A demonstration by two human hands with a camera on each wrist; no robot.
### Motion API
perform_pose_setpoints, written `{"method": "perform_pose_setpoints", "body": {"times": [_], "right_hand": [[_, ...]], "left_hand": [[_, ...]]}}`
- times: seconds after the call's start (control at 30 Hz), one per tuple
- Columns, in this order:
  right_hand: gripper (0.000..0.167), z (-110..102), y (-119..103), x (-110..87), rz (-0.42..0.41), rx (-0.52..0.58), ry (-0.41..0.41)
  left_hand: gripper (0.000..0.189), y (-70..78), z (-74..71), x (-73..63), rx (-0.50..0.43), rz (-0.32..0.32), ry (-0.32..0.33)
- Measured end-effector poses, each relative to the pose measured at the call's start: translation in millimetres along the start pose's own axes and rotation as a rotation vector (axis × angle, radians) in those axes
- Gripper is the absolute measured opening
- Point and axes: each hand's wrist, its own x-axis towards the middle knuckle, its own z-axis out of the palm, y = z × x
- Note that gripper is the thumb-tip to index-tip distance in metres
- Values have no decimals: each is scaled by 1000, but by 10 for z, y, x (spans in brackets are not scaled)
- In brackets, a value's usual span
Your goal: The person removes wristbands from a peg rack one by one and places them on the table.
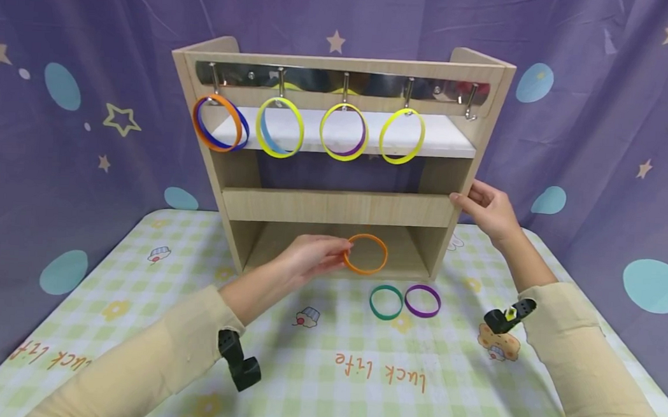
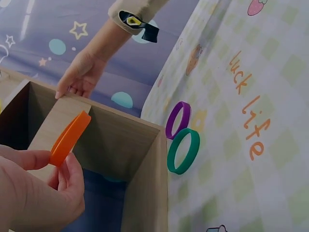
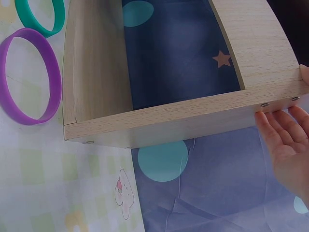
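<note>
My left hand [image 1: 315, 256] pinches an orange silicone wristband [image 2: 67, 140] between thumb and fingers, in front of the lower opening of a wooden shelf [image 1: 340, 207]. In the left wrist view the band tilts away from the fingertips. My right hand [image 1: 491, 212] grips the shelf's right side panel. Its thumb lies at the front edge, and the other fingers press the outer face near two screws in the right wrist view. On the tablecloth before the shelf, a green wristband [image 2: 191, 150] and a purple wristband [image 3: 55, 79] lie side by side.
A metal hook rail [image 1: 313, 79] spans the shelf's top front. Orange [image 1: 195, 123] and blue [image 1: 247, 128] wristbands hang on its leftmost hook. Yellow wristbands [image 1: 301, 127] hang on the middle hooks, some with another colour behind. A purple curtain [image 1: 380, 20] stands behind the table.
</note>
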Motion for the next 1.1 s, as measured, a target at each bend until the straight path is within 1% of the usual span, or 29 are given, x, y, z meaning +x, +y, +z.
{"method": "perform_pose_setpoints", "body": {"times": [0.3,0.47,0.57,0.8,0.97,1.1], "right_hand": [[66,-1,8,-4,-14,7,5],[66,3,6,-14,-17,15,6],[65,5,4,-20,-14,16,7],[65,3,7,-13,-17,16,2],[65,1,6,-12,-20,10,3],[65,0,4,-10,-24,6,2]], "left_hand": [[30,-55,-32,27,31,-11,6],[31,-110,-65,56,39,-27,10],[31,-165,-94,81,34,-34,15],[31,-328,-174,116,68,-52,13],[32,-423,-225,126,41,-67,8],[30,-487,-245,140,20,-77,23]]}}
